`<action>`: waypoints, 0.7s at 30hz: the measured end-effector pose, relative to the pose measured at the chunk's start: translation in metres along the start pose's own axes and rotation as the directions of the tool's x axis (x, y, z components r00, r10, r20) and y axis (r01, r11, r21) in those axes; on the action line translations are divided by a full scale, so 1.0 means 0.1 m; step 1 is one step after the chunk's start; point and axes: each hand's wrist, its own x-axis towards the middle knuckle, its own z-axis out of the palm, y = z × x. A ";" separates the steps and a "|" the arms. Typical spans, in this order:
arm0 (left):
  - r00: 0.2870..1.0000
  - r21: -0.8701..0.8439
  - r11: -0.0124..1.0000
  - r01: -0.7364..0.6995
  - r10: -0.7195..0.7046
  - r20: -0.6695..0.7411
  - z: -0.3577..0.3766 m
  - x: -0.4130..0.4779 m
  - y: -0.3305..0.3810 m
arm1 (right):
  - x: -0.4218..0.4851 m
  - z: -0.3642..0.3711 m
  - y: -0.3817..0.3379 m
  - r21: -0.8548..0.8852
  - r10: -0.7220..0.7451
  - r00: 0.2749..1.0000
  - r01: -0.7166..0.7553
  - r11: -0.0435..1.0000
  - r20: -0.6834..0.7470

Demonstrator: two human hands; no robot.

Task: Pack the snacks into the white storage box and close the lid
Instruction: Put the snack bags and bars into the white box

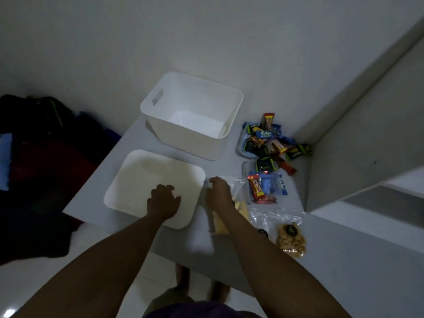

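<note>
White storage box open; left hand flat on lid, right hand grasping bag.

Legible print you can check:

- Blue wrapper in the snack pile near the far right corner of the tabletop: white lettering, "Kalp…" by the look of it; the rest is blurred.
- Red bar wrapper toward the right edge of the tabletop: white script running lengthwise, too soft to spell out.
- Blue packet just beside it: partial white letters, unreadable.
</note>
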 end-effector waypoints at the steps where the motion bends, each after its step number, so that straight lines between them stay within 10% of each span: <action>1: 0.998 -0.011 0.998 -0.058 0.058 -0.027 0.02 -0.05 0.18 | 0.03 -0.16 0.06 0.072 0.045 0.997 -0.040 0.997 -0.064; 7: 0.962 0.009 0.964 -0.266 0.266 -0.057 0.36 -0.44 1.21 | -0.24 -0.85 0.92 0.085 0.211 0.946 -0.195 0.977 -0.247; 12: 0.985 -0.001 0.997 -0.071 0.071 0.160 0.73 -0.63 1.64 | -0.59 -0.77 1.69 -0.227 0.342 0.937 -0.349 0.909 -0.071; 21: 0.996 -0.201 0.976 0.081 -0.075 0.038 0.91 -0.69 1.62 | -0.70 -0.50 1.83 -0.058 0.411 0.883 -0.433 0.899 -0.225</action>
